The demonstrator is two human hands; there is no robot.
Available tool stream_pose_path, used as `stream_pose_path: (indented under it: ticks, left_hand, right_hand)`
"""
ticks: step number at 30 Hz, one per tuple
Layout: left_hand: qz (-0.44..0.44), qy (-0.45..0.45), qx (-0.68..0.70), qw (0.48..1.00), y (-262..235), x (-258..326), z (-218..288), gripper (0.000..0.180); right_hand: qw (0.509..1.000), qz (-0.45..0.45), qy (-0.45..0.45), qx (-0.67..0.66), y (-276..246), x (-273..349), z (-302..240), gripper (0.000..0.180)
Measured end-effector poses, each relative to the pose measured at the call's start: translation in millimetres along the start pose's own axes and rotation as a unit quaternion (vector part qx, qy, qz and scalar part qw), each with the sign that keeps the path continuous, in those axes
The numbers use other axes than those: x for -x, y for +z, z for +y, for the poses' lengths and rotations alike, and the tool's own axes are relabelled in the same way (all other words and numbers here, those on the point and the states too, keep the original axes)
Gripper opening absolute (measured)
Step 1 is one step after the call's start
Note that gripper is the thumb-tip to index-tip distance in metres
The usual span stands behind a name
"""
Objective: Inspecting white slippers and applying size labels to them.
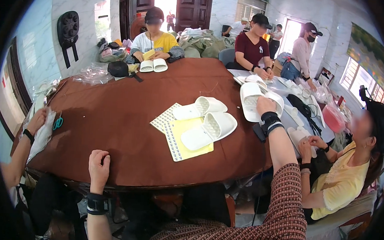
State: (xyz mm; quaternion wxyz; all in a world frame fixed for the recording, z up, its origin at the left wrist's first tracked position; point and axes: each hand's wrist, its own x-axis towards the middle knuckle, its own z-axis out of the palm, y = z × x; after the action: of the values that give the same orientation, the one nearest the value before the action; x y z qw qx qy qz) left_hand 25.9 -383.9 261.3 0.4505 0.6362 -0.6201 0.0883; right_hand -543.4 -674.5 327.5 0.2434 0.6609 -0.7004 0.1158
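Note:
My left hand (99, 165) rests at the near edge of the brown-covered table (127, 130), its fingers curled into a loose fist with nothing visible in it. Stretched out to the far right, my right hand (266, 105) is closed on a pair of white slippers (249, 106) at the table's right edge; its fingertips are partly hidden. In front of me, between my hands, lies another pair of white slide slippers (208, 130). They sit partly on a yellow sticker sheet (186, 153) and a second, paler sheet of small labels (161, 121).
Teal scissors (58, 122) lie at the left, beside a person's hand on clear plastic bags (43, 133). Across the table a person handles white slippers (153, 66). Co-workers at the right work over a light table (293, 109) with more slippers and a pink bundle (332, 117).

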Motion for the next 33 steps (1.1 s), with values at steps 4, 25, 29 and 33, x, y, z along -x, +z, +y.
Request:
stream_pose_path:
  ticks: [4, 25, 29, 33]
  left_hand:
    - [-0.001, -0.002, -0.008, 1.000, 2, -1, 4, 0.008]
    - [0.005, 0.017, -0.028, 0.999, 2, 1, 4, 0.008]
    - [-0.007, 0.015, -0.038, 0.999, 2, 1, 0, 0.008]
    - [-0.006, 0.024, -0.028, 0.999, 1, 1, -1, 0.008]
  right_hand:
    - [0.984, -0.082, 0.100, -0.126, 15, -7, 23, 0.029]
    - [0.971, 0.003, -0.104, -0.214, -51, 54, -30, 0.016]
    - [0.926, 0.037, -0.200, -0.319, -79, 69, -64, 0.019]
    - [0.900, 0.058, -0.252, -0.351, -123, 95, -94, 0.021]
